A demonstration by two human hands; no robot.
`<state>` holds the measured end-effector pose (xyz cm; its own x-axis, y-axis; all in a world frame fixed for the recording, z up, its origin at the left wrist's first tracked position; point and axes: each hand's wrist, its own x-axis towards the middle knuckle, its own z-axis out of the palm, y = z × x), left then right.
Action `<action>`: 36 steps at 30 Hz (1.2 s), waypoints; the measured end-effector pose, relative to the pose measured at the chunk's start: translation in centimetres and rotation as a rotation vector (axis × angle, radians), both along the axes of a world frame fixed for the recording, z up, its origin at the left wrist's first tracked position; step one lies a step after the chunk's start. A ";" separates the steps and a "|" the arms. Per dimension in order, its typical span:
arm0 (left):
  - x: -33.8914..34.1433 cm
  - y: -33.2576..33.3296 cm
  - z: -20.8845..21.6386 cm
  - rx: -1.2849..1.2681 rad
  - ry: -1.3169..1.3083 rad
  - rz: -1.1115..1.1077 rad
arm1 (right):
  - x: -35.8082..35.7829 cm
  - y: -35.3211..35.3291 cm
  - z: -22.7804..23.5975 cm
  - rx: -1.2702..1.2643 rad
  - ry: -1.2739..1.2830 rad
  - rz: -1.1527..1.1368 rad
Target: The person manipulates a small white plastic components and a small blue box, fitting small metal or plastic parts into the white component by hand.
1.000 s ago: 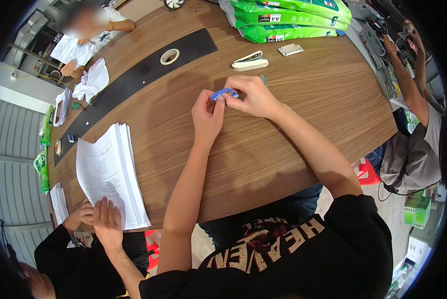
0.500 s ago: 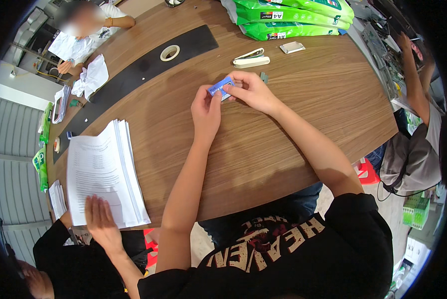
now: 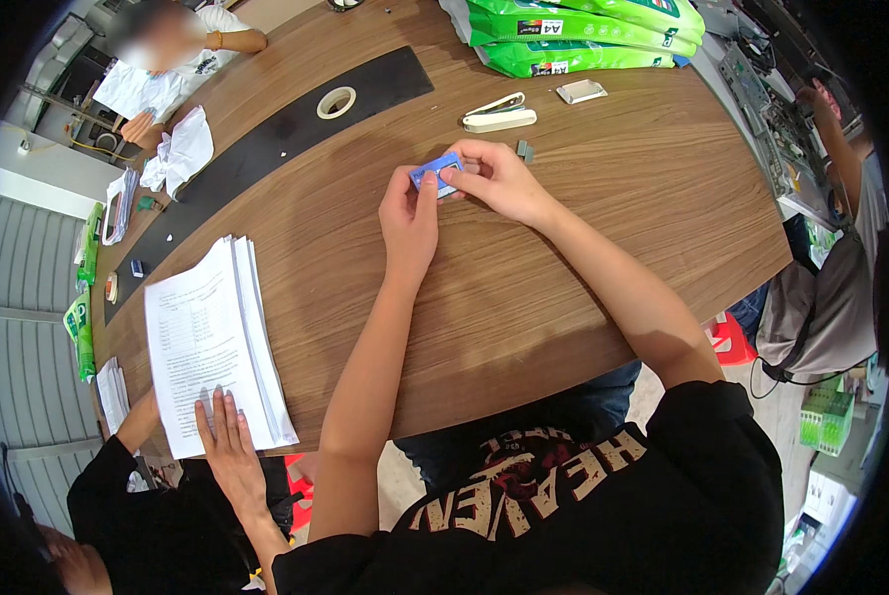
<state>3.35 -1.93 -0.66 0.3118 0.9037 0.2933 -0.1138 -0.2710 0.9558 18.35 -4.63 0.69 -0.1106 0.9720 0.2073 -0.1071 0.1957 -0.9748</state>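
Both of my hands are closed on a small blue box (image 3: 435, 172), of a staple box's size, above the wooden table. My left hand (image 3: 410, 213) grips its left end, thumb on top. With thumb and fingers, my right hand (image 3: 499, 183) holds its right end. Just beyond my right hand lies a small grey block (image 3: 525, 151) that looks like staple strips. A white stapler (image 3: 500, 114) rests farther off with its top arm raised. Right of that is a small, shallow white tray-like piece (image 3: 581, 91). The box's underside is hidden by my fingers.
Green paper packs (image 3: 583, 40) are stacked at the far edge. A tape roll (image 3: 336, 103) sits on the table's black strip (image 3: 286, 139). At left, a co-worker's hand (image 3: 231, 451) lies on a paper stack (image 3: 201, 337). Another person sits across the table, holding papers.
My hands stay nearly in place, with the blue box tilted slightly differently. At left, the co-worker's top sheet and hand have shifted to the right.
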 end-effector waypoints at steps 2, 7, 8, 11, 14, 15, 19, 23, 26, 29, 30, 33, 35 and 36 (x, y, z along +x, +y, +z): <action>0.0 0.0 0.1 0.005 -0.008 -0.007 | 0.1 -0.1 0.2 -0.027 0.041 0.016; -0.1 0.0 -0.1 -0.041 -0.079 -0.038 | 0.3 0.5 -0.6 -0.006 0.090 -0.006; -0.1 0.1 -0.1 -0.046 -0.102 -0.053 | 0.4 0.6 -0.6 -0.013 0.056 -0.025; 0.0 -0.1 0.1 -0.007 -0.018 0.011 | 0.4 0.8 -0.8 0.012 0.052 -0.026; 0.2 -0.4 0.3 0.001 -0.028 0.021 | 0.2 0.8 -0.9 0.049 0.073 -0.028; 0.2 -0.5 0.4 0.001 -0.029 0.020 | 0.2 0.8 -0.9 0.055 0.065 -0.046; 0.1 -0.5 0.5 -0.007 -0.057 -0.021 | 0.1 0.7 -0.5 -0.008 0.149 -0.021; 0.2 -0.6 0.6 -0.029 -0.088 -0.056 | 0.3 0.7 -0.4 -0.051 0.198 -0.024; 0.2 -0.4 0.4 0.005 -0.075 -0.067 | 0.4 0.8 -0.7 -0.060 0.238 -0.030; 0.0 -0.2 0.1 0.054 -0.064 -0.062 | 0.2 0.7 -0.7 -0.065 0.332 -0.002; 0.0 -0.1 0.1 0.054 -0.064 -0.062 | 0.2 0.7 -0.7 -0.066 0.382 0.023; 0.0 0.0 0.2 0.072 -0.033 -0.061 | 0.2 0.7 -0.7 -0.075 0.417 0.060; 0.1 -0.2 0.3 0.073 -0.071 -0.056 | 0.4 0.6 -0.7 -0.063 0.428 0.091; 0.1 -0.3 0.4 0.073 -0.071 -0.057 | 0.4 0.6 -0.7 -0.051 0.439 0.123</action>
